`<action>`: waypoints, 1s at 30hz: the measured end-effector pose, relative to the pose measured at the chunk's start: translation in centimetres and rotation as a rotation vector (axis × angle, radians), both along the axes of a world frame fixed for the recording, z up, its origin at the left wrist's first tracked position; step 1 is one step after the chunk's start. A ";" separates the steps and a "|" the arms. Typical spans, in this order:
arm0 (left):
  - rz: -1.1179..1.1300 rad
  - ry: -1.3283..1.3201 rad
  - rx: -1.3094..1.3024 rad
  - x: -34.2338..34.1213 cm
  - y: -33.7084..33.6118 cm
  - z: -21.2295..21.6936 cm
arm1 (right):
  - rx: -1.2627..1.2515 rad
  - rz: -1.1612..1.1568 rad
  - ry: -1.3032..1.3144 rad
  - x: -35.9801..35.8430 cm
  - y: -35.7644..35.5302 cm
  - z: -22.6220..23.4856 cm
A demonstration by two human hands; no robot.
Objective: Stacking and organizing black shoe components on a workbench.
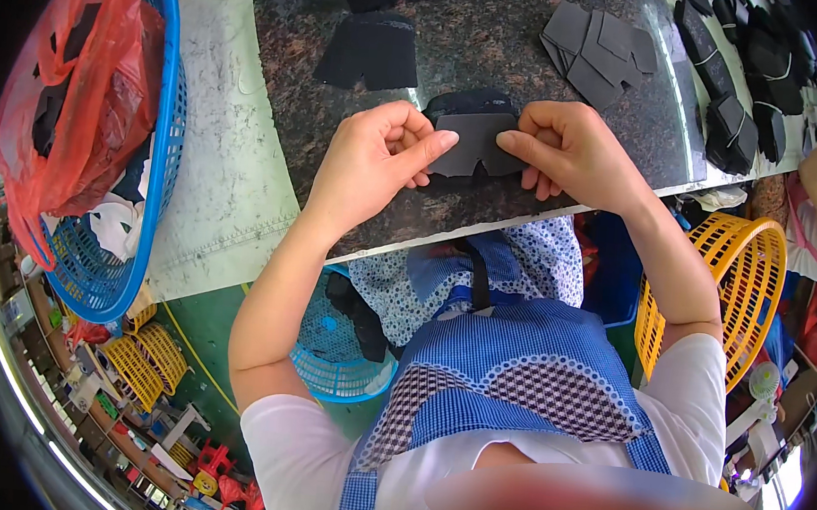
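Note:
Between my two hands is a flat dark grey piece (pixel 476 137) with a small notch in its lower edge. My left hand (pixel 377 163) is closed on its left end, thumb on top. My right hand (pixel 572 151) pinches the right end the same way, fingers curled under. A black fabric-like piece (pixel 472 99) shows just beyond the grey one; whether the two touch I cannot tell. Both hands are over the near edge of a dark speckled slab (pixel 293 76). Farther off on the slab lies a black cut piece (pixel 370 53).
Loose grey pieces (pixel 598 55) overlap at the slab's far right. Tied black bundles (pixel 731 134) lie beyond its right edge. At left, a blue basket (pixel 171 96) holds a red plastic bag (pixel 94 138). A yellow basket (pixel 762 280) stands by my right arm, a light-blue basket (pixel 338 378) below the table.

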State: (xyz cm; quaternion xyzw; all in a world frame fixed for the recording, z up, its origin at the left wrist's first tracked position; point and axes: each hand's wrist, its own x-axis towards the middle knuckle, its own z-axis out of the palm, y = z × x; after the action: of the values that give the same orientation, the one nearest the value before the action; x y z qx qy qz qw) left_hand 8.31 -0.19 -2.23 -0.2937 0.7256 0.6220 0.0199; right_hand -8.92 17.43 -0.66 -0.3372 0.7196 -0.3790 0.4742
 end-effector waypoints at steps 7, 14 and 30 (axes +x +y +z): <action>0.029 0.089 -0.726 2.1 -0.3 0.0 | -0.153 0.155 0.644 -1.9 -1.1 -0.1; 0.123 0.248 -0.710 4.4 0.5 0.2 | -0.786 0.264 1.026 0.4 -11.6 -3.1; -0.259 0.661 -0.935 -2.6 2.8 0.9 | -0.708 0.078 0.799 -2.8 2.2 0.3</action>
State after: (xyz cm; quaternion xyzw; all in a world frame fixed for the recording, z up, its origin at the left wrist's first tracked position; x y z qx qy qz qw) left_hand 5.72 2.61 -1.29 0.0294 0.9207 0.2868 -0.2631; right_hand -11.75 19.65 -0.40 -0.6210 0.6591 -0.4228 0.0344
